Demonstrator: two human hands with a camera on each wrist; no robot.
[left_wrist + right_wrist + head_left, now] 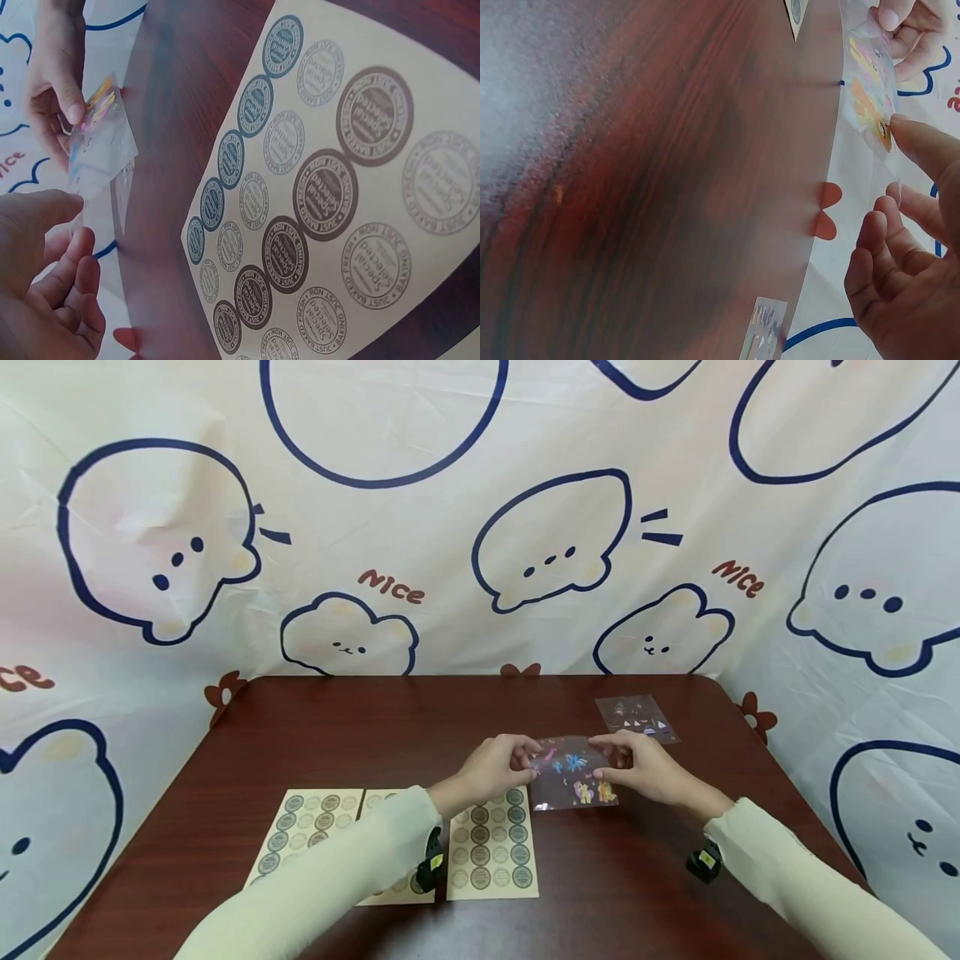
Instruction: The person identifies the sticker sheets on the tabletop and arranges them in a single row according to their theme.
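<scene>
A clear plastic sheet (558, 787) printed with small colourful pony-like stickers is held up over the table between the two hands. My left hand (491, 768) pinches its left edge between thumb and fingers. On the opposite edge, the right hand (645, 767) grips it, with the thumb on the near face and the other fingers loosely bent. From the left wrist the sheet (112, 150) appears nearly edge-on. In the right wrist view the right thumb (922, 146) presses close beside an orange and yellow sticker.
Cream sheets of round labels (491, 860) lie on the dark wooden table (420, 718), partly under the left forearm. Another clear sticker sheet (637, 714) lies at the back right. A printed cloth (450, 543) hangs behind the table and at its sides.
</scene>
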